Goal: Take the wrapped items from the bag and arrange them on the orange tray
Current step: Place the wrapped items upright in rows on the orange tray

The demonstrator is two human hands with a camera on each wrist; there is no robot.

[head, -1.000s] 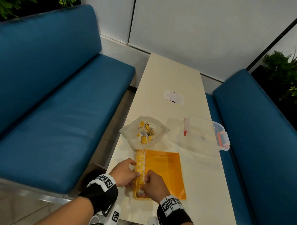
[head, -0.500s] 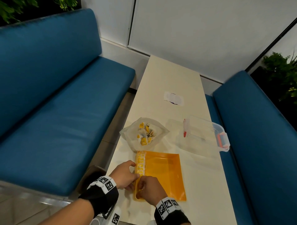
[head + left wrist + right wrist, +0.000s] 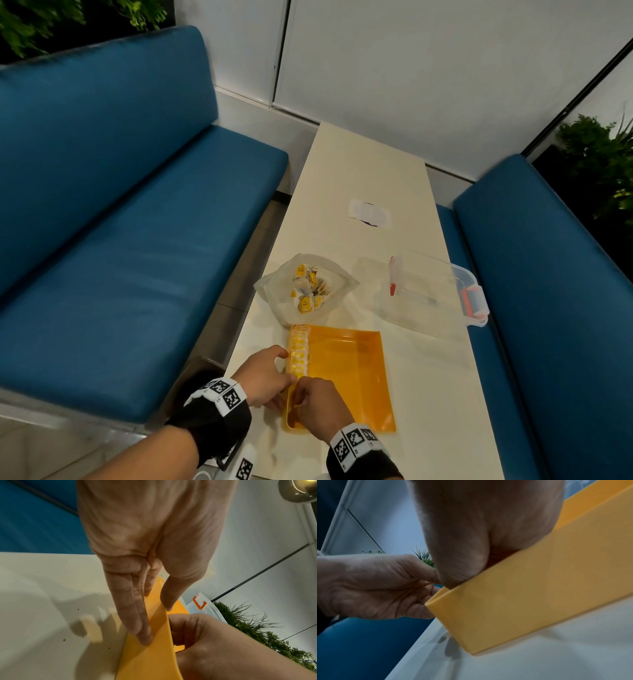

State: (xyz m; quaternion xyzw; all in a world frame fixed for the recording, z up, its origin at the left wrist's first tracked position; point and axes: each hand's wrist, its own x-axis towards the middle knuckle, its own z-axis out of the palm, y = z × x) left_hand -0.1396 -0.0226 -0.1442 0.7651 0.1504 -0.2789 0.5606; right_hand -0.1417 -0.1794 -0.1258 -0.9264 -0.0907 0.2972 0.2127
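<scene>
Right hand (image 3: 320, 404) curled down inside orange tray (image 3: 352, 373), fingertips hidden, grasp impossible to tell; left hand (image 3: 263, 377) bracing the tray's outer wall, fingers straight. Row of wrapped items (image 3: 298, 353) just ahead of both hands, likely being tidied. Next: reach forward to bag (image 3: 308, 291) beyond the tray. Table edge (image 3: 236, 346) close beside left hand; bare tray floor open rightward.

1 tray (image 3: 356, 373) – 1 bag (image 3: 274, 291) – 2 hands.
</scene>
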